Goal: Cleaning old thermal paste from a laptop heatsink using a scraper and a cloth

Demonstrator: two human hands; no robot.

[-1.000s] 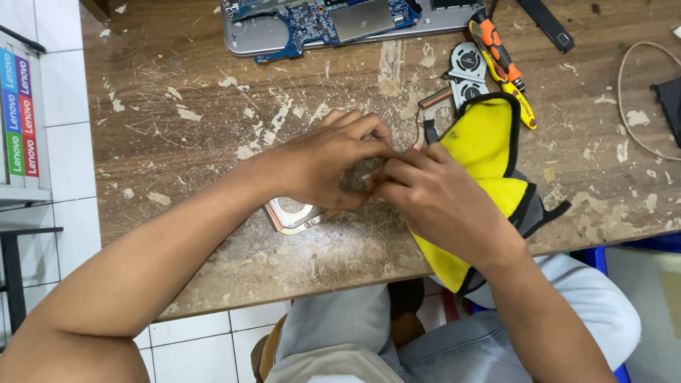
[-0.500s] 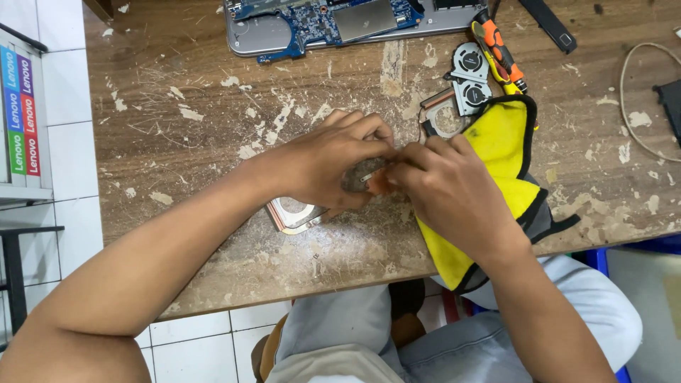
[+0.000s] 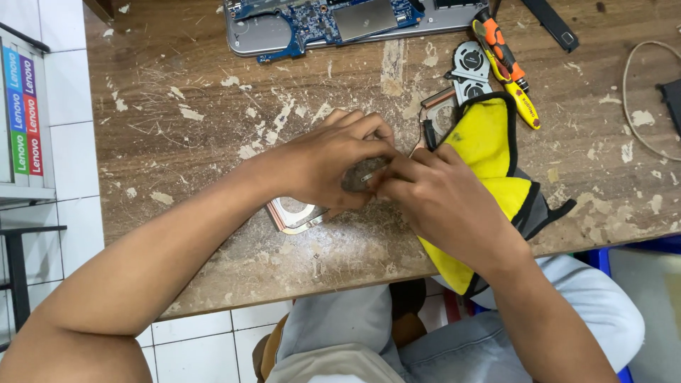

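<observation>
- Scratched and paint-flecked, the wooden workbench (image 3: 213, 128) is seen from above, with white floor tiles at the left and the person's knees below its front edge.
- A small metal part (image 3: 367, 176) is pinched between the two hands over the middle of the bench; only a bright sliver of it is shown.
- The left hand (image 3: 333, 167) is curled closed around the part, and the right hand (image 3: 433, 202) is closed on it from the other side with the fingertips.
- A copper-coloured cooling plate (image 3: 294, 215) is lying under the left wrist, half covered.
- The part could be dropped if the pinch slips, and it would be hard to find among the paint flecks.
- The cooling plate could be bent or pushed off the front edge if the left wrist is pressed down on it.
- The yellow cloth (image 3: 493, 152) under the right hand could be dragged, and the fan unit (image 3: 468, 71) and the screwdriver (image 3: 507, 60) beside it could be shifted with it.
- The opened laptop base (image 3: 340, 21) is cut off by the top edge.
- What the part is cannot be told, because it is hidden by the fingers.
</observation>
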